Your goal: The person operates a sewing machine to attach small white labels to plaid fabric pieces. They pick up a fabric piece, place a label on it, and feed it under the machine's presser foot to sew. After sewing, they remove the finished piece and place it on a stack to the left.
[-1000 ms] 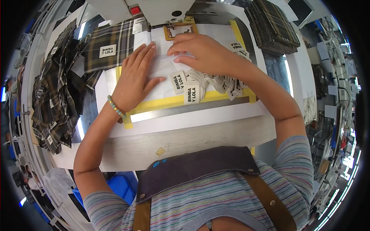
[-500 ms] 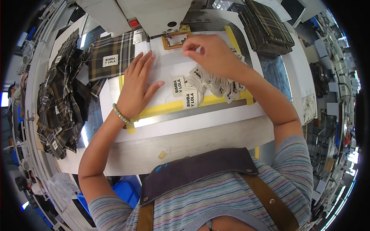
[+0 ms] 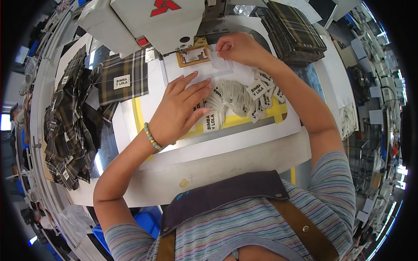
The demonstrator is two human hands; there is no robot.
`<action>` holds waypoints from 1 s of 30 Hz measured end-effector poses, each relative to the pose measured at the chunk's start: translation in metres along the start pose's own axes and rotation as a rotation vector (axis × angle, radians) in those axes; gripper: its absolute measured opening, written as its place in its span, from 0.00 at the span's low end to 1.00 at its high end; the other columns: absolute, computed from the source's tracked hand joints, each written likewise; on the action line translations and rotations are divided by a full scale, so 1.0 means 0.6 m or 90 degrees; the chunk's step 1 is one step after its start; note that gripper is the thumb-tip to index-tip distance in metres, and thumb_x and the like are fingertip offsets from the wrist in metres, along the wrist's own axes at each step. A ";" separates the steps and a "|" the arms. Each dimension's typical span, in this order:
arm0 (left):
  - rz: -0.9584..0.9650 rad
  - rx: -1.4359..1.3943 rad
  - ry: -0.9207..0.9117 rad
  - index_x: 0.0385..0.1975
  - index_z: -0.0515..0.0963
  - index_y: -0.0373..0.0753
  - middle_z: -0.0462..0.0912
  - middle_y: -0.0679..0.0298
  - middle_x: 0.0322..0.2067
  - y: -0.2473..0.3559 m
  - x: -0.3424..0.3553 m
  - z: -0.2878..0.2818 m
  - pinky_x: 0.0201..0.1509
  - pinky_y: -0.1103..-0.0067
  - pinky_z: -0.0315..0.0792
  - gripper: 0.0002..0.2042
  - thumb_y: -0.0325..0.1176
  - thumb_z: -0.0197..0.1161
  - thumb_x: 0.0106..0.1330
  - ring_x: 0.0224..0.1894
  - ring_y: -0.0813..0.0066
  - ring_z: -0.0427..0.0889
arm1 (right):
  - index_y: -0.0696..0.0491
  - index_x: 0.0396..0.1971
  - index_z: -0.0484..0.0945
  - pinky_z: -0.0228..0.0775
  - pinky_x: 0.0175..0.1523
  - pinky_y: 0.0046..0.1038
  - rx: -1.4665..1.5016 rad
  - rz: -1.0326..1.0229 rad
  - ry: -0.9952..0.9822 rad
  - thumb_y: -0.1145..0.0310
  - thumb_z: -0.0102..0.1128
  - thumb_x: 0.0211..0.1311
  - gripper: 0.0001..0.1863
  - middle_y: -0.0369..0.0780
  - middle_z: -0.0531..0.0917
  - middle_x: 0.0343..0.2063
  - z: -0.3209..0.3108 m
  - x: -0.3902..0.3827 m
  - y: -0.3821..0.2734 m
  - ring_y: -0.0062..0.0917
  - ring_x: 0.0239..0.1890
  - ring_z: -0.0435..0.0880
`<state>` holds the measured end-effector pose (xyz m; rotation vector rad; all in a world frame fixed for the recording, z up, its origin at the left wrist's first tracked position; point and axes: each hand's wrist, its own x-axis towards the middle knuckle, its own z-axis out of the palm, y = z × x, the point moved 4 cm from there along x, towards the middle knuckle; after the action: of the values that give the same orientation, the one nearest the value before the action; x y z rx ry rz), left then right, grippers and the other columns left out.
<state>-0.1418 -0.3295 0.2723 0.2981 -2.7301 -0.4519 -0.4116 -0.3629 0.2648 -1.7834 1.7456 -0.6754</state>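
Note:
My left hand [image 3: 177,112], a beaded bracelet at its wrist, reaches over the white work plate [image 3: 174,69] with its fingers spread. It is next to a pile of cream fabric labels [image 3: 235,96] with dark print and partly covers the labels' left side. My right hand [image 3: 244,48] is closed, thumb and fingertips together, just right of a small yellow-brown frame [image 3: 193,57] under the sewing machine head [image 3: 159,24]. A translucent piece [image 3: 222,63] shows right below its fingertips; whether they grip it I cannot tell.
Plaid fabric [image 3: 106,92] with a sewn label lies flat at the left, beside a heap of labelled plaid pieces [image 3: 69,126]. A stack of folded plaid pieces [image 3: 296,32] stands at the far right. Yellow tape [image 3: 138,113] borders the work plate. A blue bin [image 3: 146,224] is below the table.
My left hand has moved right, toward the labels. My right hand remains closed near the frame, now with a translucent piece below its fingertips. Some labels on the pile's right side have shifted.

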 end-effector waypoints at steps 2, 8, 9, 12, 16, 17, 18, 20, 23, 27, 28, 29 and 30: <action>0.000 -0.007 0.014 0.62 0.80 0.33 0.83 0.55 0.65 -0.006 0.006 -0.010 0.75 0.59 0.68 0.22 0.40 0.68 0.73 0.73 0.49 0.74 | 0.57 0.38 0.87 0.75 0.40 0.26 -0.034 0.000 -0.090 0.67 0.71 0.60 0.11 0.36 0.89 0.29 -0.009 0.012 -0.003 0.18 0.32 0.85; 0.065 0.103 0.096 0.54 0.84 0.33 0.87 0.57 0.57 -0.026 0.017 -0.012 0.60 0.63 0.79 0.20 0.37 0.74 0.66 0.60 0.52 0.84 | 0.58 0.40 0.88 0.75 0.40 0.25 -0.075 0.030 -0.151 0.67 0.71 0.61 0.11 0.35 0.88 0.27 -0.036 0.016 -0.016 0.17 0.31 0.85; 0.063 0.107 0.106 0.54 0.84 0.33 0.87 0.57 0.58 -0.026 0.016 -0.008 0.60 0.63 0.79 0.20 0.37 0.74 0.66 0.60 0.53 0.84 | 0.58 0.40 0.88 0.75 0.40 0.24 -0.030 0.025 -0.126 0.67 0.71 0.62 0.11 0.35 0.88 0.27 -0.028 0.022 -0.010 0.17 0.31 0.84; 0.071 0.117 0.128 0.54 0.84 0.33 0.87 0.57 0.58 -0.030 0.025 0.001 0.59 0.64 0.79 0.21 0.37 0.75 0.65 0.59 0.54 0.84 | 0.57 0.39 0.89 0.75 0.40 0.23 0.078 0.032 -0.062 0.66 0.71 0.64 0.10 0.35 0.89 0.27 0.000 0.040 0.023 0.16 0.30 0.85; 0.040 0.132 0.128 0.55 0.83 0.32 0.86 0.58 0.61 -0.034 0.022 -0.006 0.58 0.65 0.78 0.23 0.38 0.75 0.64 0.55 0.57 0.83 | 0.55 0.39 0.91 0.77 0.41 0.22 0.093 0.058 -0.064 0.62 0.72 0.64 0.12 0.34 0.91 0.27 0.016 0.060 0.032 0.15 0.30 0.88; 0.027 0.135 0.126 0.55 0.83 0.32 0.86 0.58 0.61 -0.035 0.021 -0.007 0.57 0.65 0.78 0.23 0.38 0.75 0.63 0.55 0.57 0.83 | 0.55 0.39 0.91 0.77 0.41 0.22 0.079 0.063 -0.068 0.61 0.73 0.64 0.12 0.34 0.91 0.27 0.017 0.064 0.033 0.15 0.30 0.88; 0.031 0.140 0.125 0.55 0.83 0.32 0.86 0.58 0.61 -0.036 0.020 -0.005 0.57 0.66 0.78 0.23 0.40 0.74 0.64 0.55 0.58 0.81 | 0.55 0.39 0.91 0.76 0.41 0.22 0.101 0.067 -0.077 0.61 0.73 0.64 0.12 0.34 0.91 0.28 0.017 0.063 0.035 0.14 0.31 0.87; 0.040 0.152 0.122 0.54 0.83 0.32 0.86 0.58 0.60 -0.039 0.018 -0.002 0.57 0.67 0.77 0.23 0.42 0.73 0.65 0.54 0.59 0.79 | 0.54 0.40 0.91 0.75 0.40 0.20 0.143 0.074 -0.095 0.61 0.73 0.65 0.12 0.33 0.91 0.30 0.007 0.055 0.032 0.13 0.32 0.87; 0.047 0.152 0.120 0.54 0.83 0.32 0.86 0.58 0.60 -0.036 0.018 -0.001 0.57 0.67 0.77 0.23 0.42 0.73 0.66 0.54 0.60 0.79 | 0.53 0.42 0.91 0.72 0.38 0.17 0.218 0.145 -0.146 0.61 0.73 0.66 0.12 0.32 0.92 0.33 -0.008 0.049 0.044 0.12 0.32 0.86; 0.035 0.142 0.121 0.55 0.83 0.32 0.85 0.58 0.61 -0.040 0.019 0.001 0.58 0.67 0.76 0.23 0.43 0.72 0.67 0.56 0.59 0.79 | 0.55 0.48 0.89 0.67 0.33 0.17 0.246 0.167 -0.084 0.64 0.72 0.69 0.13 0.30 0.89 0.32 0.001 0.047 0.041 0.10 0.31 0.83; 0.032 0.142 0.121 0.56 0.83 0.32 0.85 0.58 0.62 -0.041 0.019 0.004 0.58 0.67 0.76 0.24 0.43 0.72 0.67 0.56 0.58 0.79 | 0.55 0.49 0.89 0.68 0.33 0.17 0.238 0.166 -0.083 0.64 0.72 0.69 0.14 0.30 0.89 0.32 0.006 0.048 0.035 0.10 0.31 0.83; 0.029 0.143 0.121 0.57 0.83 0.32 0.85 0.58 0.63 -0.042 0.019 0.006 0.59 0.66 0.75 0.24 0.43 0.72 0.67 0.57 0.57 0.79 | 0.54 0.50 0.89 0.68 0.33 0.17 0.230 0.165 -0.082 0.64 0.72 0.69 0.14 0.30 0.90 0.33 0.010 0.049 0.032 0.10 0.31 0.84; 0.017 0.147 0.113 0.59 0.82 0.33 0.83 0.58 0.65 -0.043 0.020 0.007 0.60 0.65 0.74 0.25 0.44 0.71 0.68 0.58 0.57 0.79 | 0.54 0.50 0.90 0.69 0.33 0.17 0.212 0.156 -0.075 0.63 0.72 0.68 0.15 0.31 0.90 0.34 0.012 0.053 0.035 0.10 0.31 0.85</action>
<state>-0.1505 -0.3553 0.2632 0.3437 -2.6087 -0.0968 -0.4208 -0.3945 0.2440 -1.3331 1.6286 -0.6944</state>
